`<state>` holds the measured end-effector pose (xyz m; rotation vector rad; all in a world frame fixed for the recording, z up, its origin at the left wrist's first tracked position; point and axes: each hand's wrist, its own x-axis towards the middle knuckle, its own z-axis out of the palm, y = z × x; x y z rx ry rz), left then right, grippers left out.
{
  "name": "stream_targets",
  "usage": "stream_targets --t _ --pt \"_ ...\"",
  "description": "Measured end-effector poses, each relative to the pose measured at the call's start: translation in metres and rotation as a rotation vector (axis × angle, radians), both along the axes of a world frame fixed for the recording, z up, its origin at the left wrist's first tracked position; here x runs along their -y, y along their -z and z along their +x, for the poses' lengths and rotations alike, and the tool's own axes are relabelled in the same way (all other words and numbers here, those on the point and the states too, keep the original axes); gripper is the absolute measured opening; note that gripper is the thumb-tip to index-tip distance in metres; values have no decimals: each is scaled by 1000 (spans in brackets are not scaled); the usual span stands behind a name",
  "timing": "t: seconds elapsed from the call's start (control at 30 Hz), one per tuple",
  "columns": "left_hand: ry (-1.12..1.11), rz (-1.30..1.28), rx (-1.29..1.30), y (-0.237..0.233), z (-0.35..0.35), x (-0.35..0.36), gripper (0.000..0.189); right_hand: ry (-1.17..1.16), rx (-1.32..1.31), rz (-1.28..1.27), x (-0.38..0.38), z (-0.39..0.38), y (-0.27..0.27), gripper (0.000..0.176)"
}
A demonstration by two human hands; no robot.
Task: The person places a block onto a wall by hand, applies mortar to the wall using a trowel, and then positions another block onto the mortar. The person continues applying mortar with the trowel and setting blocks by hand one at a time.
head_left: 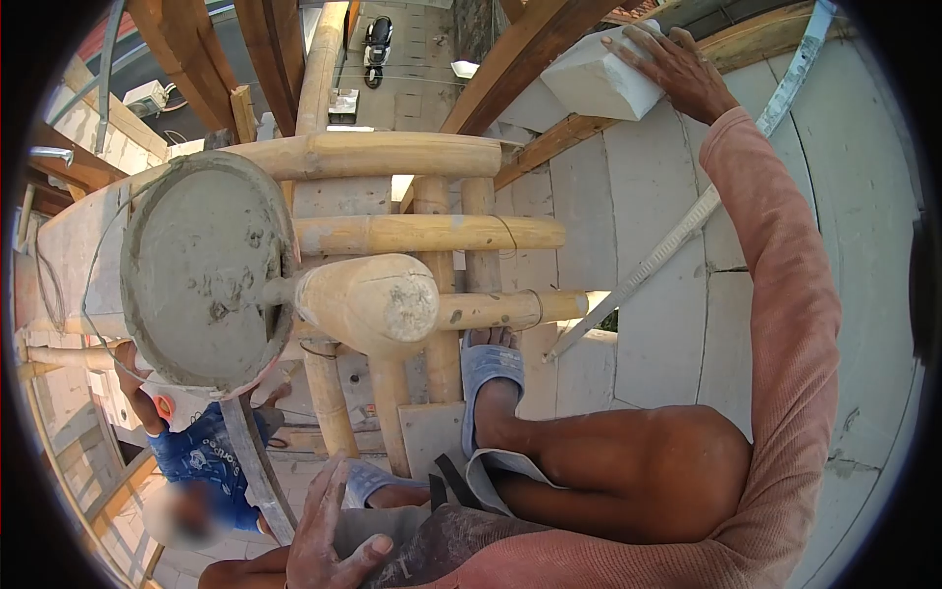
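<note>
My right hand reaches far out at the upper right, its fingers spread over the edge of a white lightweight concrete block. The block sits at the wall beside a wooden beam. My left hand is low in front of my body, fingers and thumb apart, holding nothing; pale dust coats it. A bucket of wet grey mortar stands at the left on the bamboo. From the mortar sticks a trowel-like tool with a thick wooden handle; its lower end is hidden.
Lashed bamboo poles form the scaffold under my sandalled feet. A pale metal strip leans along the block wall. Brown timbers slant overhead. Below are a person in a blue shirt and a parked scooter.
</note>
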<state>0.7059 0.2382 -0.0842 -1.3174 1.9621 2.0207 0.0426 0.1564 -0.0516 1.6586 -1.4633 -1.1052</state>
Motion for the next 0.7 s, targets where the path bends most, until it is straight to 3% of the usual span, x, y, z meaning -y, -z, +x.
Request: stream_targets --t 0.23,0.33,0.4,0.53,0.7 --pt "22 -23 20 4 1 -4 81 9 -66 32 1 5 0 88" --pt "224 -386 -127 33 22 -15 81 -72 -119 5 -1 1 12 86" --pt "259 -449 -161 38 20 -13 84 7 -84 -21 4 7 15 85" --pt "134 -37 40 28 3 -2 89 24 -13 -64 14 -10 21 99" --pt "136 51 95 31 0 -1 91 -5 -36 -64 18 -17 18 100"
